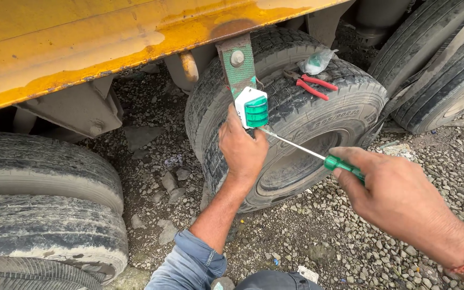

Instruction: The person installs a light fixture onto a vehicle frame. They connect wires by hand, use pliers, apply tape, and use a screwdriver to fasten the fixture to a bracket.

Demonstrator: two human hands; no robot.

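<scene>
A small marker lamp (252, 108) with a white housing and green lens sits on a metal bracket (237, 66) hanging from the yellow truck body (81, 48). My left hand (241, 150) holds the lamp from below, fingers around its white housing. My right hand (396, 196) grips a screwdriver (318, 156) by its green handle. The thin shaft runs up and left, with its tip at the lamp's lower edge. A black tyre (318, 113) stands right behind the lamp.
Red-handled pliers (312, 85) and a small clear plastic bag (317, 60) lie on top of the tyre. More tyres stand at left (44, 215) and top right (436, 70). Loose gravel (318, 236) covers the ground.
</scene>
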